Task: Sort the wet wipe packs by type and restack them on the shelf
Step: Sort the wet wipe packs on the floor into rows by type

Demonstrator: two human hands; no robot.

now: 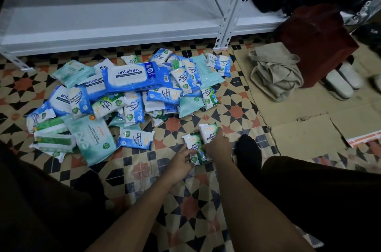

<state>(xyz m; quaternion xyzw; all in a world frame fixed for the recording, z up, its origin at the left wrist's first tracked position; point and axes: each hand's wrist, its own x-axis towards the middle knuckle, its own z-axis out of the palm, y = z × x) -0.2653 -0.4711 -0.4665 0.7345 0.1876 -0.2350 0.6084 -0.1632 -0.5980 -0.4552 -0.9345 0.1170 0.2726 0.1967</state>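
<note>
A heap of wet wipe packs (pixel 127 95) lies on the patterned floor in front of a white shelf (pixel 115 25): large blue antabax packs (pixel 132 77), small blue fragrance-free packs (pixel 136 137), teal packs (pixel 92 140) and green ones. Apart from the heap, two small green pine packs lie side by side. My left hand (pixel 181 161) pinches the lower edge of the left pine pack (pixel 191 142). My right hand (pixel 218 146) rests on the right pine pack (pixel 208 131), fingers over its lower half.
A beige cloth bag (pixel 274 74) and a dark red paper bag (pixel 315 43) stand to the right, with white slippers (pixel 340 84) beyond. Flattened cardboard (pixel 305 134) covers the floor on the right. My black-socked foot (pixel 248 148) is beside my right hand.
</note>
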